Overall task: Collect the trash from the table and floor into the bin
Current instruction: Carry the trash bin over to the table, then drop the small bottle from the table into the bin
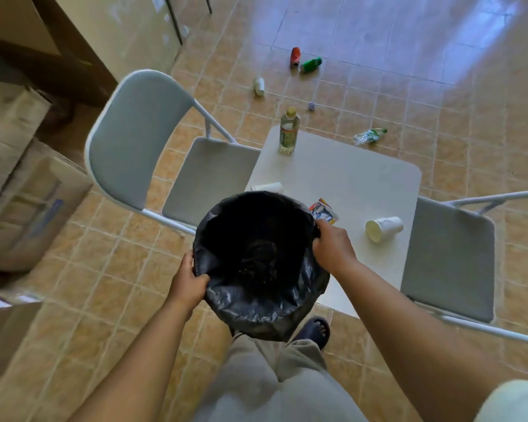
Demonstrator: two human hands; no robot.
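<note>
A bin lined with a black bag (256, 303) hangs in front of me, held off the floor by its rim. My left hand (188, 283) grips the near-left rim and my right hand (333, 248) grips the right rim. On the white table (348, 178) lie a foam cup (383, 228) on its side, a second white cup (269, 187) partly behind the bin, a colourful wrapper (323, 211) and an upright bottle (289, 130). On the tiled floor beyond lie a red can (295, 57), a green can (311, 64), a white cup (259, 86) and a crushed plastic bottle (370, 136).
A grey folding chair (134, 141) stands left of the table and another (448, 260) at its right. Cardboard boxes (22, 190) are stacked along the left wall. A small grey object (311, 105) lies on the floor. My sandalled foot (314, 330) shows under the bin.
</note>
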